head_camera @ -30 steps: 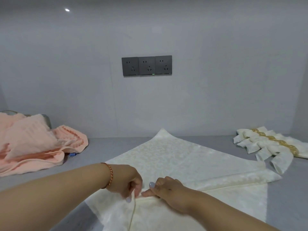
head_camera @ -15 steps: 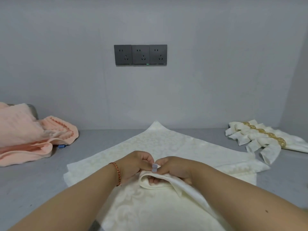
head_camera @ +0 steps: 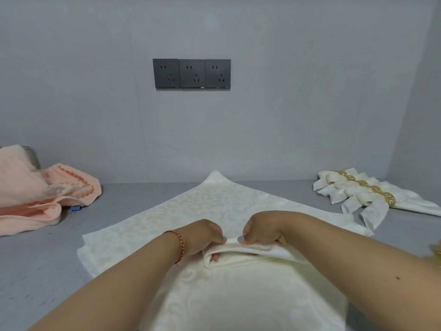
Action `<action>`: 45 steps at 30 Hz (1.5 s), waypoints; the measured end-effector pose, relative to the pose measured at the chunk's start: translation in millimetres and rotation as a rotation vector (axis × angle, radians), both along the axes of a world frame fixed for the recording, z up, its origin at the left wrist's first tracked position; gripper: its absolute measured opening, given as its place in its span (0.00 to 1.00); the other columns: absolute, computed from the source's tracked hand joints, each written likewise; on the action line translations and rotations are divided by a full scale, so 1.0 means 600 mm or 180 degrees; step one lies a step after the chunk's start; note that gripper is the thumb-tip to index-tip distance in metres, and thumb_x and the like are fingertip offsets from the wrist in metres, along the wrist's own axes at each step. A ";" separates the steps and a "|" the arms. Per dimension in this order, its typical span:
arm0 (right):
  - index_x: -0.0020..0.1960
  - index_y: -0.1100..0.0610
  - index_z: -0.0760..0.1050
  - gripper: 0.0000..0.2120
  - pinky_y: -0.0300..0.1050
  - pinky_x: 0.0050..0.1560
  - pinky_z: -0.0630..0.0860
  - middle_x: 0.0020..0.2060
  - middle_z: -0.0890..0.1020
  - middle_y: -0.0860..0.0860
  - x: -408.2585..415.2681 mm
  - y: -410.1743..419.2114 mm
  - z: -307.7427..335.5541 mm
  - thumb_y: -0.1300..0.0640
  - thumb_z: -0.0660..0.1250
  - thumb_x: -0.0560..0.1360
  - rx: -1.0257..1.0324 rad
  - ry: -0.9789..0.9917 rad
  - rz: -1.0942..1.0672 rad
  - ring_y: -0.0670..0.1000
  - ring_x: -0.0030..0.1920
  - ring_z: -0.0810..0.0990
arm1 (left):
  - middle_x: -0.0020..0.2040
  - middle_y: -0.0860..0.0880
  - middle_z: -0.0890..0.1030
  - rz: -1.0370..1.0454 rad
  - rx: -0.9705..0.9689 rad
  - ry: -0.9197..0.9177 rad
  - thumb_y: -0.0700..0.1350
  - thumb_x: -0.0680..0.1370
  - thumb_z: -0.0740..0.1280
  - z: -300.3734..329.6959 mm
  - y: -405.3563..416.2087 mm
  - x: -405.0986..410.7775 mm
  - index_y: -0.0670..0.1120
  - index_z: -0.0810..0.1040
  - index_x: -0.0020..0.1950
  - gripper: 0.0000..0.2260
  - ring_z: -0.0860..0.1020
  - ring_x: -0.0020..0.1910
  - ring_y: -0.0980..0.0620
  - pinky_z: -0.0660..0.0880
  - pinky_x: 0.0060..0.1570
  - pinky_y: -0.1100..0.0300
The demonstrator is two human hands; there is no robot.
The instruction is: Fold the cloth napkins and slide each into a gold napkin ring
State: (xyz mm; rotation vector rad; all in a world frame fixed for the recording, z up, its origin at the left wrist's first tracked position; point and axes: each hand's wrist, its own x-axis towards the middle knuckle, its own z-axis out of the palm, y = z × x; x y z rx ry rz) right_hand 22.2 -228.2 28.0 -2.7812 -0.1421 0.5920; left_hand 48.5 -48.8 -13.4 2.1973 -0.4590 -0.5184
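Napkin in work: a cream damask cloth napkin (head_camera: 214, 209) lies spread on the grey counter (head_camera: 35, 263) at the centre, one corner pointing to 12 o'clock toward the wall; its near part is gathered into a rolled fold (head_camera: 241, 255) running off toward 3 o'clock.
Left hand: the left hand (head_camera: 202, 237), a red braided bracelet (head_camera: 180, 244) on its wrist, has its fingers curled round the left end of the fold, gripping it; fingertips show inside the open end of the roll.
Right hand: the right hand (head_camera: 262, 231) sits just beside the left, at its 3 o'clock, fingers curled down over the top of the fold and pinching it.
Finished napkins: at 2 o'clock, well apart from the hands, a row of folded napkins (head_camera: 372, 206) lies on the counter, each passed through a gold napkin ring (head_camera: 389, 199).
Other gold item: a blurred gold thing (head_camera: 436, 252) at the right edge, 3 o'clock; I cannot tell what it is.
Towel: a peach towel (head_camera: 35, 194) is heaped at 9 o'clock.
Wall: three dark sockets (head_camera: 191, 73) at 12 o'clock.
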 end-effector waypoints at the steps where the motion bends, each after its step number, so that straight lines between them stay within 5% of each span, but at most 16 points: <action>1: 0.45 0.52 0.74 0.11 0.40 0.46 0.67 0.41 0.74 0.48 -0.003 -0.004 -0.001 0.45 0.62 0.79 -0.0098 0.0039 0.0037 0.51 0.48 0.69 | 0.30 0.47 0.79 -0.0057 0.0147 -0.0033 0.46 0.76 0.64 -0.001 -0.005 0.002 0.43 0.75 0.43 0.06 0.73 0.32 0.51 0.69 0.44 0.58; 3: 0.53 0.55 0.74 0.14 0.42 0.47 0.66 0.47 0.75 0.53 -0.006 -0.005 -0.005 0.45 0.59 0.80 -0.0360 0.0049 0.0189 0.52 0.48 0.69 | 0.27 0.51 0.79 -0.0121 0.0379 -0.0163 0.43 0.78 0.62 -0.001 -0.010 0.002 0.45 0.77 0.44 0.06 0.72 0.27 0.57 0.70 0.39 0.61; 5: 0.50 0.57 0.71 0.16 0.43 0.49 0.66 0.48 0.74 0.54 -0.004 -0.001 -0.013 0.44 0.56 0.81 -0.0510 -0.0097 0.0291 0.54 0.47 0.70 | 0.27 0.53 0.78 -0.0168 0.0522 -0.0306 0.43 0.78 0.62 -0.003 -0.011 -0.001 0.49 0.77 0.42 0.07 0.72 0.27 0.59 0.69 0.39 0.62; 10: 0.39 0.57 0.67 0.19 0.44 0.40 0.65 0.35 0.70 0.50 -0.008 -0.002 -0.031 0.44 0.54 0.82 -0.0383 -0.0379 0.0364 0.54 0.43 0.70 | 0.27 0.52 0.75 -0.0189 0.0518 -0.0490 0.47 0.79 0.62 -0.011 -0.010 -0.006 0.52 0.74 0.38 0.10 0.70 0.30 0.54 0.68 0.38 0.61; 14: 0.42 0.58 0.67 0.18 0.41 0.35 0.62 0.35 0.69 0.51 -0.019 -0.003 -0.036 0.46 0.52 0.83 -0.0389 -0.0463 0.0479 0.54 0.41 0.68 | 0.29 0.52 0.70 -0.0094 0.0544 -0.0754 0.50 0.81 0.62 -0.019 -0.019 -0.010 0.47 0.74 0.42 0.11 0.69 0.27 0.56 0.66 0.30 0.66; 18: 0.43 0.59 0.70 0.19 0.45 0.44 0.67 0.40 0.73 0.53 -0.023 0.001 -0.044 0.47 0.51 0.82 -0.0458 -0.0463 0.0487 0.55 0.43 0.71 | 0.34 0.52 0.72 0.0082 0.0749 -0.1066 0.54 0.81 0.60 -0.017 -0.028 -0.007 0.49 0.70 0.38 0.14 0.70 0.31 0.55 0.66 0.33 0.64; 22: 0.34 0.56 0.65 0.19 0.44 0.46 0.66 0.34 0.71 0.50 -0.018 0.003 -0.051 0.50 0.53 0.82 -0.0541 -0.0560 0.0452 0.55 0.43 0.71 | 0.46 0.51 0.76 0.0296 0.0849 -0.2724 0.48 0.81 0.53 -0.013 -0.024 -0.046 0.46 0.77 0.46 0.14 0.71 0.46 0.53 0.69 0.48 0.60; 25: 0.33 0.55 0.65 0.18 0.44 0.45 0.67 0.33 0.71 0.50 -0.017 0.002 -0.053 0.52 0.54 0.81 -0.0505 -0.0580 0.0439 0.55 0.42 0.71 | 0.45 0.52 0.81 0.0041 0.0932 -0.3419 0.49 0.74 0.51 -0.052 -0.006 -0.102 0.47 0.80 0.48 0.19 0.78 0.46 0.52 0.78 0.47 0.56; 30: 0.45 0.59 0.72 0.13 0.44 0.45 0.67 0.43 0.75 0.53 -0.022 0.006 -0.036 0.55 0.54 0.81 -0.0607 -0.0396 0.0615 0.54 0.44 0.73 | 0.53 0.53 0.84 -0.0373 0.1353 -0.3709 0.46 0.70 0.56 -0.093 0.014 -0.115 0.47 0.83 0.57 0.21 0.82 0.54 0.57 0.77 0.57 0.59; 38: 0.47 0.60 0.71 0.12 0.45 0.44 0.67 0.41 0.75 0.54 -0.015 0.014 -0.032 0.56 0.53 0.81 -0.1053 -0.0167 0.0911 0.55 0.44 0.72 | 0.51 0.54 0.85 -0.0567 0.1371 -0.3680 0.50 0.67 0.56 -0.092 -0.008 -0.108 0.50 0.86 0.52 0.22 0.82 0.52 0.59 0.77 0.53 0.64; 42: 0.45 0.58 0.75 0.16 0.45 0.50 0.68 0.42 0.77 0.51 -0.006 -0.002 -0.001 0.49 0.56 0.81 -0.0846 -0.0227 0.0802 0.53 0.44 0.73 | 0.53 0.55 0.84 -0.0580 0.1424 -0.3551 0.55 0.69 0.58 -0.088 -0.004 -0.115 0.51 0.85 0.54 0.22 0.81 0.54 0.60 0.77 0.54 0.65; 45: 0.46 0.53 0.78 0.17 0.42 0.45 0.68 0.40 0.76 0.47 0.008 -0.057 0.039 0.43 0.58 0.80 -0.0608 -0.0422 0.0566 0.49 0.44 0.74 | 0.53 0.55 0.84 -0.0626 0.1444 -0.3465 0.56 0.69 0.58 -0.084 -0.005 -0.119 0.52 0.85 0.54 0.22 0.82 0.54 0.60 0.77 0.53 0.65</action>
